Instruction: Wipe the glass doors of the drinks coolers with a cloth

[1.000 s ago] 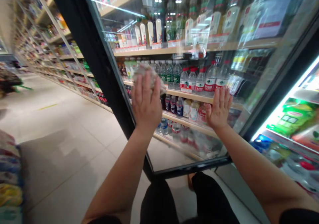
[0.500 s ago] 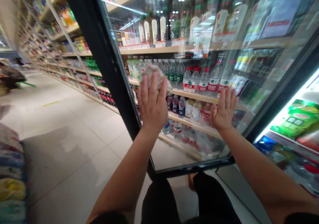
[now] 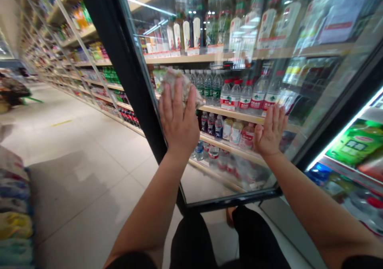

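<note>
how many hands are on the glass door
2. The left hand presses a crumpled cloth against the glass door, near its black frame; the right hand lies flat and bare on the glass further right.

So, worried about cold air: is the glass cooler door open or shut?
Open: the glass door stands swung out over the aisle, lit cooler shelves exposed past its edge.

A crumpled pale cloth (image 3: 172, 77), whitish with faint mottling, is pressed against a large glass door (image 3: 314, 69). It sits bunched under the outstretched fingers of the left hand (image 3: 178, 121), with its edges showing above and beside the fingertips. The door has a black frame and stands swung open at an angle. Shelves of bottles show in its pane. The right hand (image 3: 271, 131) lies flat on the glass, apart from the cloth.
</note>
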`<state>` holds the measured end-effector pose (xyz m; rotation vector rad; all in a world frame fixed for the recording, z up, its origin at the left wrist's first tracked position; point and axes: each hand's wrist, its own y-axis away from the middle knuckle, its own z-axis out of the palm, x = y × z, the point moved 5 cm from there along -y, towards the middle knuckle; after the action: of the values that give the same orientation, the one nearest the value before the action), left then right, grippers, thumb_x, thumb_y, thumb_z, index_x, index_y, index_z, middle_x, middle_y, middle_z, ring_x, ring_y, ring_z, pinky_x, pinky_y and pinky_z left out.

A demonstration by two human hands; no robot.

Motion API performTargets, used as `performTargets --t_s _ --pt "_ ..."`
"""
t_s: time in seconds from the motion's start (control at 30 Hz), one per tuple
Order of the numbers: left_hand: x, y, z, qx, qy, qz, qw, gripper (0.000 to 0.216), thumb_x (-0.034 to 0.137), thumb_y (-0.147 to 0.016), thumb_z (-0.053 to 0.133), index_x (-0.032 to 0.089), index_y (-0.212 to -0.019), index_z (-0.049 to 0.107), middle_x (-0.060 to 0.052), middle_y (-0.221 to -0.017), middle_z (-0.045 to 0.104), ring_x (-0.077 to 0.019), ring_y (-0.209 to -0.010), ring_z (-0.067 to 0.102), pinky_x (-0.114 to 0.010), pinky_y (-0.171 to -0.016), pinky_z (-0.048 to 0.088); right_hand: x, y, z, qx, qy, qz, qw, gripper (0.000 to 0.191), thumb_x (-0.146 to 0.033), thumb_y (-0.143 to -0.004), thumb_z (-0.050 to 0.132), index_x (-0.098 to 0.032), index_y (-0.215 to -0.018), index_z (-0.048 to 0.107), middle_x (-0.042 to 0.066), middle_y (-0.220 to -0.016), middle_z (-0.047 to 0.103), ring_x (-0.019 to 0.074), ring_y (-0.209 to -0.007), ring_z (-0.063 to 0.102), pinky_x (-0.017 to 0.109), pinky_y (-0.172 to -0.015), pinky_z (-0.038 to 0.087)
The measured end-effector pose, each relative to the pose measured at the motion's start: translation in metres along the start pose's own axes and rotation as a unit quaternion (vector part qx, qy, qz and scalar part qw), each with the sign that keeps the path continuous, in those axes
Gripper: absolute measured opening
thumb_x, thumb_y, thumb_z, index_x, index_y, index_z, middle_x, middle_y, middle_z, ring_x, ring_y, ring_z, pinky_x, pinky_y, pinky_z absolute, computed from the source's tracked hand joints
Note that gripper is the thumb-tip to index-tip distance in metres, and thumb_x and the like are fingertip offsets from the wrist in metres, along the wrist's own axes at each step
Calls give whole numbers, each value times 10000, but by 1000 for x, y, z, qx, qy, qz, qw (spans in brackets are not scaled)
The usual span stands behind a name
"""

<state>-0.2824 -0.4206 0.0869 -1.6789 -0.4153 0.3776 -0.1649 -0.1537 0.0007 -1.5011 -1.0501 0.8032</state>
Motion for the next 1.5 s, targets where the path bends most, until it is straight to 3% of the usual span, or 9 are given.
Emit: performTargets --t_s 0.2,0.43,0.57,0.67,0.93,1.17,1.37,1.43,1.5 --pt "40 50 21 -68 5 165 984 580 101 -987 479 282 -1537 455 -24 -1578 488 -187 -1578 182 -400 -1311 194 0 0 1 -11 9 2 1000 683 -336 -1004 284 -84 -1633 195 215 -1659 312 328 -1591 172 600 -1252 214" --pt "8 15 7 -19 -31 30 999 540 194 -1030 446 269 -1564 417 -65 -1647 360 -251 -1588 128 -529 -1306 123 -5 -3 -9 30 -18 -22 999 658 -313 -1015 334 -130 -1633 203 199 -1640 352 311 -1580 214 571 -1247 242" --pt "32 54 17 -47 -52 116 991 527 113 -993 483 198 -1513 492 -79 -1582 469 -214 -1589 128 -416 -1314 134 -11 -19 -19 39 -51 -13 998 685 -353 -1012 394 -170 -1639 187 188 -1670 272 337 -1563 240 595 -1224 275" --pt "45 78 22 -89 -44 181 979 510 105 -986 480 206 -1483 528 -50 -1548 516 -201 -1584 160 -394 -1315 122 -16 -35 -19 21 -49 0 999 683 -360 -1033 336 -180 -1655 118 181 -1687 237 340 -1585 173 626 -1237 210" --pt "16 30 5 -29 -46 15 998 552 171 -1012 496 233 -1556 428 -111 -1644 363 -273 -1592 130 -507 -1300 133 -24 -44 -3 -13 -7 10 1000 669 -374 -1046 239 -154 -1660 89 156 -1701 233 311 -1604 106 590 -1263 168" --pt "58 79 31 -84 -35 202 975 457 148 -983 510 213 -1429 588 -20 -1522 551 -201 -1585 163 -397 -1318 88 -26 -43 -6 -1 2 4 1000 662 -357 -1049 244 -160 -1662 89 160 -1684 282 307 -1601 130 573 -1261 196" --pt "32 28 17 -33 -57 54 996 550 161 -967 523 236 -1511 498 -89 -1615 417 -265 -1590 130 -522 -1302 114 -25 -42 -5 -10 2 16 1000 660 -360 -1041 238 -149 -1656 123 166 -1681 285 310 -1599 140 580 -1257 203" --pt "33 36 17 -32 -65 39 997 553 155 -959 536 228 -1506 508 -96 -1618 408 -274 -1590 115 -517 -1300 130 -26 -42 -4 -14 0 22 1000 663 -354 -1035 246 -141 -1654 136 167 -1681 286 309 -1599 141 581 -1261 194" --pt "44 58 22 -49 -62 89 993 540 140 -952 549 237 -1483 536 -67 -1596 448 -247 -1587 126 -457 -1308 134 -26 -41 -4 -8 -4 22 1000 664 -341 -1030 257 -134 -1652 150 168 -1679 292 305 -1600 140 577 -1264 188"
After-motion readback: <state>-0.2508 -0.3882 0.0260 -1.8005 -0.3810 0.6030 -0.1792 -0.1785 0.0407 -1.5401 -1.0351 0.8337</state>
